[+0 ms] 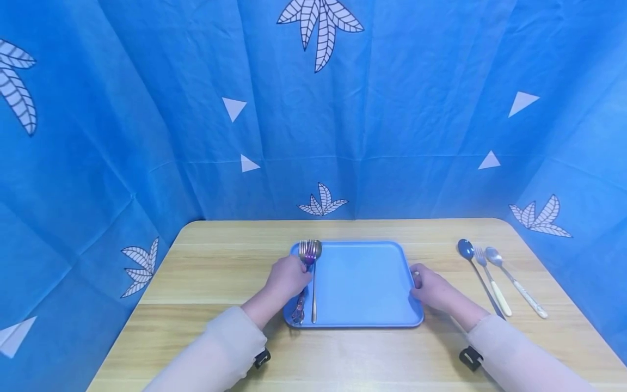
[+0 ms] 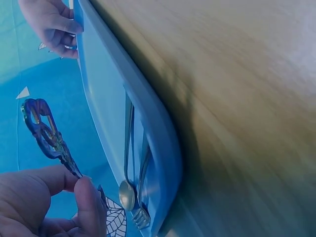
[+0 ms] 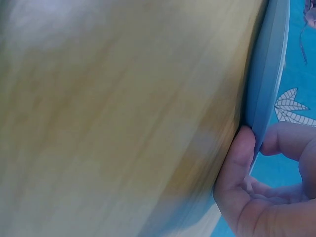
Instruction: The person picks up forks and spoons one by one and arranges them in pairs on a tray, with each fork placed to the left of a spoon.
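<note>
My left hand (image 1: 288, 276) pinches a purple, iridescent fork (image 1: 310, 256) above the left side of a blue tray (image 1: 364, 286). Its ornate openwork handle (image 2: 43, 129) shows in the left wrist view, beyond the thumb and finger. Below it, a long-handled spoon (image 2: 127, 195) and a silvery fork (image 2: 141, 217) lie side by side in the tray. At the tray's right edge, my right hand (image 1: 433, 287) grips the rim (image 3: 262, 89) between thumb and fingers. The hand partly hides the fork handles in the head view.
On the table's right side lie a dark spoon (image 1: 466, 249), a fork with a cream handle (image 1: 499, 296) and a spoon with a patterned handle (image 1: 526, 296). Blue patterned cloth (image 1: 392, 125) hangs behind and beside the wooden table (image 1: 225, 258).
</note>
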The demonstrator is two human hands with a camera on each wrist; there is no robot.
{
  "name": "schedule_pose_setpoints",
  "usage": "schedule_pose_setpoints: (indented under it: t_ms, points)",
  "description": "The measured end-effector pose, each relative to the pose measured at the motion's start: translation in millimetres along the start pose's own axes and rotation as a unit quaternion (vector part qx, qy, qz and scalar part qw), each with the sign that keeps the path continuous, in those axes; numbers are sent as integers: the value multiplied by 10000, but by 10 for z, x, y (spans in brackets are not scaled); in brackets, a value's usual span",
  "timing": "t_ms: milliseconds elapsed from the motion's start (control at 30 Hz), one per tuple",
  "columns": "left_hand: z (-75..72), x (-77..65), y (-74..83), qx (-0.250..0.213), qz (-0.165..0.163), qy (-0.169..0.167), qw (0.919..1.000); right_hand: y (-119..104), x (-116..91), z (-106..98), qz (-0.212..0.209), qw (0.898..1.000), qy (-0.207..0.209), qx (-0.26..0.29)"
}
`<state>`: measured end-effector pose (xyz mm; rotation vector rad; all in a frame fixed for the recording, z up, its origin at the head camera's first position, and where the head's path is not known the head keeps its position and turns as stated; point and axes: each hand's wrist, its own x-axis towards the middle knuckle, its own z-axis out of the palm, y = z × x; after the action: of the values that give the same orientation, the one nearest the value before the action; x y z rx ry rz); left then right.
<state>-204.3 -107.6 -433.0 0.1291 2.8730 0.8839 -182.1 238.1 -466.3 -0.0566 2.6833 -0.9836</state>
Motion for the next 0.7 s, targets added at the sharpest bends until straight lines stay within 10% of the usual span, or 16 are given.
schedule_pose_setpoints:
  t_ms: [700]
  points:
    - [204,47,235,-313,-41,-230,9992,-11,-19,-18,-25,10000,2,-28]
